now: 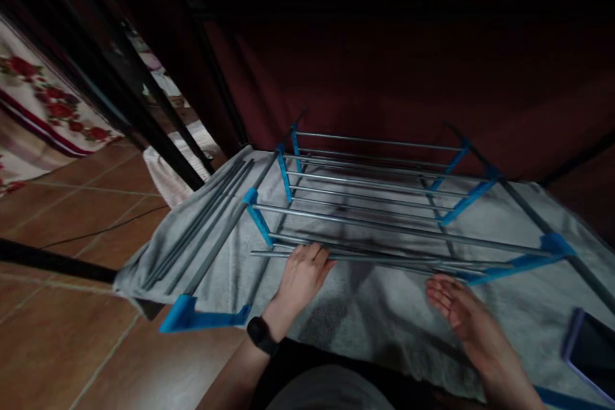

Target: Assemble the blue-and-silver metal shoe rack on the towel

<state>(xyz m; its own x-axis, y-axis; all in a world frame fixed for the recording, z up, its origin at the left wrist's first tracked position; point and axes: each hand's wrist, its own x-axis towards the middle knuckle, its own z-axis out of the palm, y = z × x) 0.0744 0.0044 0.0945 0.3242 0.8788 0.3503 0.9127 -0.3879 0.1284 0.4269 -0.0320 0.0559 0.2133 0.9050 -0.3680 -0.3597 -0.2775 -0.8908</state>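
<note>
My left hand [305, 272], with a dark watch on its wrist, is closed over loose grey metal rods [375, 259] at the near side of a rack frame. My right hand [456, 304] is by the right part of these rods, palm turned left and fingers loosely apart; whether it touches them I cannot tell. The rack lies on its side, with blue plastic brackets [259, 223] joining long grey poles [221, 250] and several thin crossbars [355, 219]. At the near left corner, another blue bracket [206, 319] has no crossbar on it.
Several spare rods [196, 227] lie at the left on the grey cloth [336, 327] under the rack. A phone or tablet [593, 352] sits at the right edge. Dark bed-frame posts [144, 109] stand at the left over the tiled floor [72, 333]. A dark red curtain [384, 83] hangs behind.
</note>
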